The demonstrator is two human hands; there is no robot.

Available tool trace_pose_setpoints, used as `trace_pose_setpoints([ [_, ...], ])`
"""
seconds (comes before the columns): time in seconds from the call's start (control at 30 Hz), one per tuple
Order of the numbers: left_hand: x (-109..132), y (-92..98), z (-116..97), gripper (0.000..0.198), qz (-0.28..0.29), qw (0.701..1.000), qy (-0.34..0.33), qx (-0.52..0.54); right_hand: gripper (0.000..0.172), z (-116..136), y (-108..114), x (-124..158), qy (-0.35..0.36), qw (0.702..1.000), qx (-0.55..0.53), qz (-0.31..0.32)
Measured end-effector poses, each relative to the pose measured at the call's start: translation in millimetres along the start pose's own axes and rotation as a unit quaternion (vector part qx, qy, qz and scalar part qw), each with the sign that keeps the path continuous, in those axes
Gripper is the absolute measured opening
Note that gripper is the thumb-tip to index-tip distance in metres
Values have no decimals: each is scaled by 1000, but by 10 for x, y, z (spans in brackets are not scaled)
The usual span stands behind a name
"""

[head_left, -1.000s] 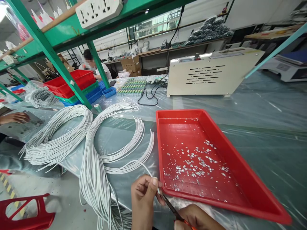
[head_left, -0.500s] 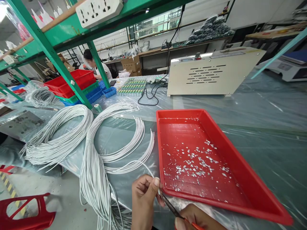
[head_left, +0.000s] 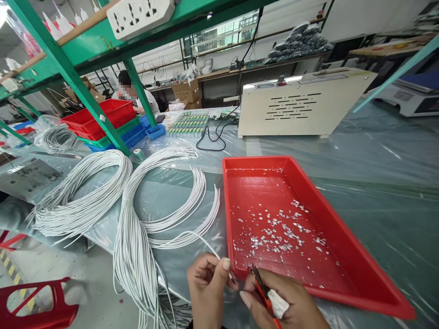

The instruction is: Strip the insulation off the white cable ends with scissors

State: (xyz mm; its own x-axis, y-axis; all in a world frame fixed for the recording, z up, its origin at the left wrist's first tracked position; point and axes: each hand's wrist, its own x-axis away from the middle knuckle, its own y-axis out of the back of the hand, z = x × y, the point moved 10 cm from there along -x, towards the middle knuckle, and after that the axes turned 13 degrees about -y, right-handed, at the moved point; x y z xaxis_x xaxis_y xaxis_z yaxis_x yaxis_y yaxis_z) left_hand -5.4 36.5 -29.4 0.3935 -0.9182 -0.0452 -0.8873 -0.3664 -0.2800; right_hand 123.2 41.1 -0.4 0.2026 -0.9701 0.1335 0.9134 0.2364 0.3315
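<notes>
Near the bottom centre, my left hand (head_left: 209,285) pinches the end of a white cable (head_left: 209,246) between thumb and fingers. The cable curves back to a large bundle of white cables (head_left: 132,228) on the table. My right hand (head_left: 284,297) is closed around orange-handled scissors (head_left: 261,287), their dark metal blades pointing up and apart from the cable end. Something white (head_left: 278,304) shows against the right hand's fingers; I cannot tell what it is. Beside both hands lies a red tray (head_left: 329,212) with silvery scraps (head_left: 277,235) scattered over its bottom.
Another coil of white cables (head_left: 85,196) lies further left. A beige machine (head_left: 284,107) stands behind the tray. Green shelf posts (head_left: 73,75) rise at the left, near stacked bins (head_left: 103,119). A person (head_left: 147,98) sits beyond them. A red stool (head_left: 37,304) is at lower left.
The scissors have come away from the cable end, and my right hand has risen with its back turned more into view. My left hand keeps its pinch on the cable.
</notes>
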Motion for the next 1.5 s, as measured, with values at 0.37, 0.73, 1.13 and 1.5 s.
trace_pose_setpoints([
  [0.37, 41, 48, -107, 25, -67, 996, -56, -13, 6, 17, -28, -120, -15, 997, -53, 46],
  [0.73, 103, 72, -302, 13, -59, 979, -179, -77, 9, -61, -100, -133, -46, 993, -82, 72],
  [1.13, 157, 15, -539, 17, -67, 941, -273, -186, 15, 123, -13, -128, 36, 993, 115, -10],
  [1.5, 16, 3, -62, 28, -32, 997, -59, -39, 13, 169, -7, -53, 50, 995, 90, 3],
])
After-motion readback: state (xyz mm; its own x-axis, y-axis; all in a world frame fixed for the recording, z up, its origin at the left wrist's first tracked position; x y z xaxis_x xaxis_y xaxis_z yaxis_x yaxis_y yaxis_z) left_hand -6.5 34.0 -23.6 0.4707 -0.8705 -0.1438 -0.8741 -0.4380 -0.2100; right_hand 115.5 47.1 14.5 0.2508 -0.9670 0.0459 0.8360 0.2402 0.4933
